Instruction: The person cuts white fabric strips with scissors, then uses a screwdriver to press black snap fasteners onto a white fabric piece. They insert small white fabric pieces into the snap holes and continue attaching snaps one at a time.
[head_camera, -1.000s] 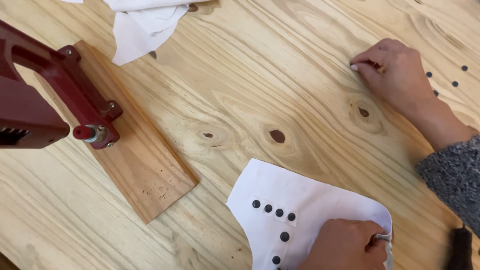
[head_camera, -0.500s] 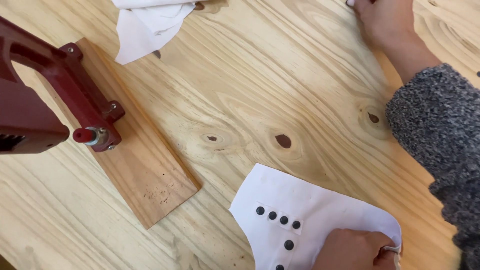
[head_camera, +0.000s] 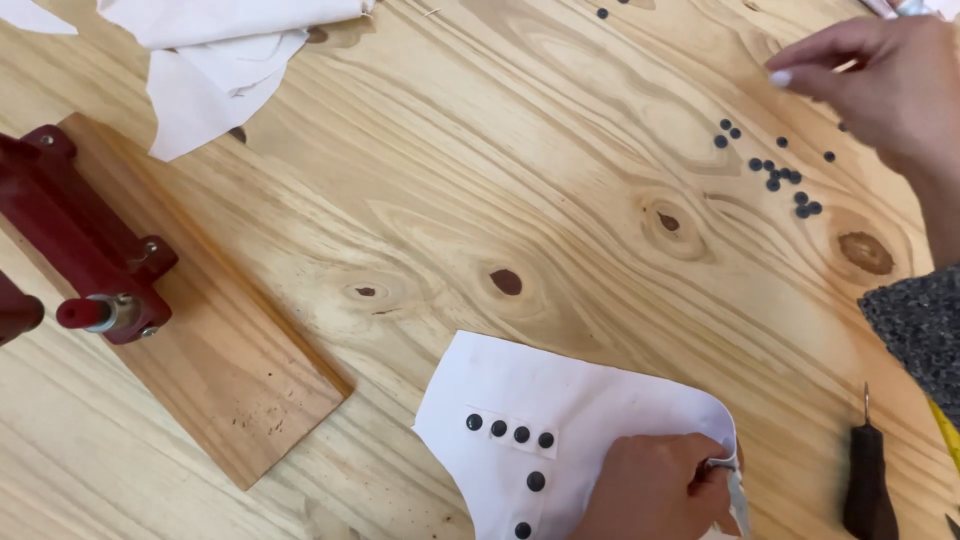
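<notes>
Open passage: bare wooden tabletop (head_camera: 560, 170) mid-frame. Obstructions: red press (head_camera: 85, 245) left, scattered dark snaps (head_camera: 782, 180) right, awl (head_camera: 866, 480) bottom right.

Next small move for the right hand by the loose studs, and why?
Probably lower the right hand onto the cluster of dark studs and pinch one. Its fingertips hover just above and beside them, and whether they already hold one can't be told. The left hand holds the white piece, which already carries a row of studs.

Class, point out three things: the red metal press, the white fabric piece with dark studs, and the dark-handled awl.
red metal press (head_camera: 85, 245), head view, body
white fabric piece (head_camera: 590, 400), head view, bare middle
dark-handled awl (head_camera: 866, 480), head view, handle
</notes>
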